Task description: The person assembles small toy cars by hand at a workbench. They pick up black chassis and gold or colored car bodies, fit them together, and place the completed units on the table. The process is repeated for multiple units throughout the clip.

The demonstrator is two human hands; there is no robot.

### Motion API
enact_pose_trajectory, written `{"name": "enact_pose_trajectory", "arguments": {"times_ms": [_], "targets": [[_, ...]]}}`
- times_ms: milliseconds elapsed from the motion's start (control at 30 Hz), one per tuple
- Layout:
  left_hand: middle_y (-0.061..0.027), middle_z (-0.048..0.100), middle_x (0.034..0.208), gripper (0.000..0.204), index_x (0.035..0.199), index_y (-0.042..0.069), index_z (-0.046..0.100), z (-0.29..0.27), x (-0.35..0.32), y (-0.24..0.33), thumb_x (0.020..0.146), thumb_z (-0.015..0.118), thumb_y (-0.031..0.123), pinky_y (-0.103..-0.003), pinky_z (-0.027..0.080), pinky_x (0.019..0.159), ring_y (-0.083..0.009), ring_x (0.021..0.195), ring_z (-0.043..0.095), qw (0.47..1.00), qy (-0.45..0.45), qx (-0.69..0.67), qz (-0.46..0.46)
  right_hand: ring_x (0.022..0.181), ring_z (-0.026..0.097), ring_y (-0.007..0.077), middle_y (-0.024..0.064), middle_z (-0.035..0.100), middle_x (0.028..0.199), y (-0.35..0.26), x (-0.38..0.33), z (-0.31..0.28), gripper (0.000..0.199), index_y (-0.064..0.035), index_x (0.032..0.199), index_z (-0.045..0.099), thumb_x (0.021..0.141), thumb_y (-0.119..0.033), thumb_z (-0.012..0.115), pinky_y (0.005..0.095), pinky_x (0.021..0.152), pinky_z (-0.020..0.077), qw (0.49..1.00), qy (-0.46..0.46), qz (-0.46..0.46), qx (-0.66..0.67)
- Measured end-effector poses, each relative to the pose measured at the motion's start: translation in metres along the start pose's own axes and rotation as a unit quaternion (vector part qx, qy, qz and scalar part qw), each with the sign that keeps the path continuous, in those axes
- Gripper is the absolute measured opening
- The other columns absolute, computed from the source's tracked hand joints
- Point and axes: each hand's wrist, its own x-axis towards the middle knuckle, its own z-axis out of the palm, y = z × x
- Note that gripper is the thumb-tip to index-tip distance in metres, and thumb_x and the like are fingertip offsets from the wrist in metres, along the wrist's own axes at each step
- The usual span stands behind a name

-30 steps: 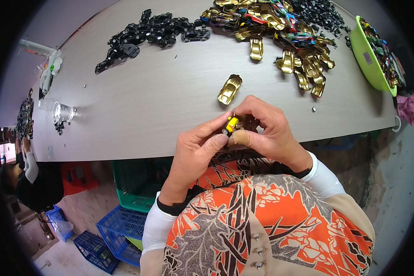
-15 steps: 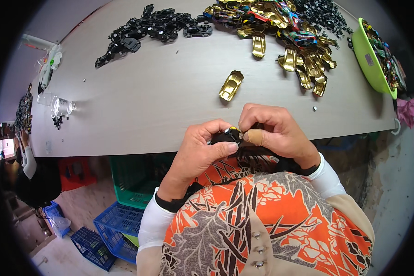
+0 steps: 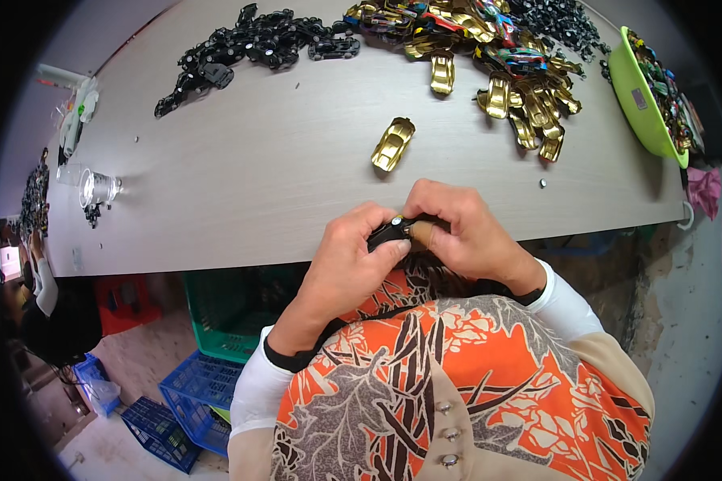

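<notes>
Just over the table's near edge, my left hand (image 3: 351,252) grips a small black toy car chassis (image 3: 385,234) with a wheel showing. My right hand (image 3: 463,227) pinches its right end, a tan wrap on the thumb pressed against it. The fingers cover much of the chassis, so its far side is hidden. Beyond my hands a single gold toy car body shell (image 3: 393,145) lies by itself, hollow side up. Farther off is a heap of gold car shells (image 3: 537,112), mixed with colourful ones.
Black chassis (image 3: 273,44) are piled at the far left, small black parts (image 3: 557,28) at the far right. A green basin (image 3: 642,104) of car shells stands on the right. A clear cup (image 3: 98,189) sits at left. Crates (image 3: 208,393) stand below; another person (image 3: 52,313) works at far left.
Both hands have shifted slightly left with the chassis, which has turned a little. My right thumb and fingers have closed in tighter on its end. The view has shifted a bit.
</notes>
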Motion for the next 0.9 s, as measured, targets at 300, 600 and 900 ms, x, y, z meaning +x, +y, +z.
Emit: {"name": "enact_pose_trajectory", "arguments": {"times_ms": [300,600,900], "targets": [[-0.0043,0.061,0.091,0.022,0.102,0.001,0.054,-0.013,0.002,-0.003,0.081,0.062,-0.001,-0.017,0.046,0.060,-0.0058,0.069,0.058,0.936,0.095,-0.340,-0.017,0.069,0.047,0.0073,0.0007,0.052,0.079,-0.007,0.001,0.001,0.008,0.0025,0.087,0.055,0.079,0.004,0.054,0.0220,0.064,0.0395,0.964,-0.023,0.098,0.248],[-0.0076,0.059,0.092,0.035,0.119,0.001,0.049,-0.005,-0.005,-0.001,0.086,0.060,0.009,-0.025,0.053,0.069,-0.0134,0.078,0.061,0.939,0.023,-0.342,0.023,0.070,0.047,0.0049,0.0009,0.052,0.085,-0.002,0.000,-0.010,0.009,0.0015,0.087,0.058,0.079,0.002,0.058,0.0186,0.058,0.0376,0.943,-0.012,0.054,0.328],[-0.0060,0.061,0.083,0.019,0.100,-0.001,0.058,-0.010,-0.010,-0.007,0.082,0.061,0.005,-0.020,0.050,0.058,-0.0088,0.067,0.059,0.956,0.025,-0.292,-0.010,0.070,0.050,0.0060,0.0026,0.053,0.080,-0.003,0.000,-0.016,0.007,0.0018,0.080,0.058,0.075,0.004,0.061,0.0201,0.059,0.0410,0.965,-0.032,0.021,0.260]]}}
